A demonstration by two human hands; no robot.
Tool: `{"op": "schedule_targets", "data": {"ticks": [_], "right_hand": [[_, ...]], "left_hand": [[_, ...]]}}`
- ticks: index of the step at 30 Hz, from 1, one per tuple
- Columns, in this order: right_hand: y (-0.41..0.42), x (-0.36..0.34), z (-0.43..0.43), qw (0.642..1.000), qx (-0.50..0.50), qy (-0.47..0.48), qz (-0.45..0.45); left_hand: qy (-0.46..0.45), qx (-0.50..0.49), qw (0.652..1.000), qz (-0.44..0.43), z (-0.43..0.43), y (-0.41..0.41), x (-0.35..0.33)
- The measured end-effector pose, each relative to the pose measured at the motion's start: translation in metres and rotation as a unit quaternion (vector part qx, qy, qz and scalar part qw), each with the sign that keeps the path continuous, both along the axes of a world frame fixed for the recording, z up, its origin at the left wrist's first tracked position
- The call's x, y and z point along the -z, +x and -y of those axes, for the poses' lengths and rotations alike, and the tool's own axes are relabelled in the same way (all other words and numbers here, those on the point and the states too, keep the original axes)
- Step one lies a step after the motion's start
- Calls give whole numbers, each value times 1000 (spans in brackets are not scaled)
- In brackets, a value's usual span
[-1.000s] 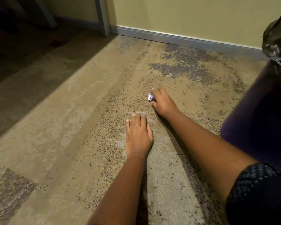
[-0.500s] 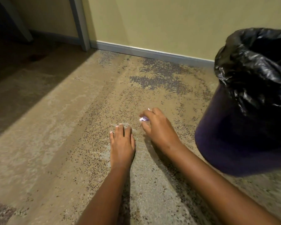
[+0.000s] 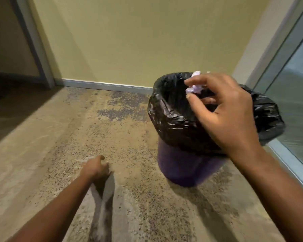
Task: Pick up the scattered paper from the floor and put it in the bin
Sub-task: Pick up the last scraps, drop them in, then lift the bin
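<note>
Lilac crumpled paper sits pinched in your right hand, its grip poised over the black-lined bin at right of frame; release remains. Your left hand rests low on the carpet, grip unclear. No other scraps show.

A single head-worn camera is looking forward and steeply down from above the floor, facing a yellow wall, taking in the nearby bin at close range on the right.
</note>
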State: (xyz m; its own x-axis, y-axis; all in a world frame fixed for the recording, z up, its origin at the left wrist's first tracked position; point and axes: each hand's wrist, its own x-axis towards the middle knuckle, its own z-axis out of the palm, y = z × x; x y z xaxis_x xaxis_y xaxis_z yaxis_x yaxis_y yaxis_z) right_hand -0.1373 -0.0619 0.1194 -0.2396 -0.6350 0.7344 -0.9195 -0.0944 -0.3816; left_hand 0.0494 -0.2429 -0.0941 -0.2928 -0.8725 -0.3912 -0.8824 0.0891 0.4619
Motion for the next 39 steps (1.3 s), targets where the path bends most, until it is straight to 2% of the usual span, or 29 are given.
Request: {"op": "schedule_targets", "data": {"ticks": [3,6,10,12,15,17,18,20,21,24,26,33,39], "right_hand": [[-43,-10,-9,997,72,28,-21],[-75,-13,-13,988,120,87,-41],[-94,-15,-18,969,143,202,-26],[-106,-14,-22,962,172,213,-18],[-127,-7,-30,946,248,208,22],[-138,0,-33,933,269,228,77],[-140,4,-33,927,265,240,112],[-144,13,-32,918,256,255,166],[-145,16,-31,915,255,257,179],[-150,21,-30,914,250,262,185],[-153,21,-31,913,247,260,194],[-145,22,-32,905,262,223,248],[-137,13,-31,882,291,197,313]], "left_hand": [[-95,5,989,-116,-10,-38,-57],[-182,-14,948,-261,-17,-76,-126],[-203,-11,900,-385,-30,-118,-204],[-170,9,897,-407,-36,-136,-225],[-132,53,921,-362,-46,-157,-227],[-191,90,938,-275,-54,-167,-215],[-241,103,938,-228,-58,-169,-210],[-308,84,928,-193,-57,-169,-202],[-312,58,928,-195,-54,-167,-199],[-217,-22,946,-239,-46,-160,-196],[-193,-29,951,-240,-45,-160,-194],[-216,-35,949,-227,-44,-162,-191],[-209,-38,954,-210,-48,-163,-196]]}}
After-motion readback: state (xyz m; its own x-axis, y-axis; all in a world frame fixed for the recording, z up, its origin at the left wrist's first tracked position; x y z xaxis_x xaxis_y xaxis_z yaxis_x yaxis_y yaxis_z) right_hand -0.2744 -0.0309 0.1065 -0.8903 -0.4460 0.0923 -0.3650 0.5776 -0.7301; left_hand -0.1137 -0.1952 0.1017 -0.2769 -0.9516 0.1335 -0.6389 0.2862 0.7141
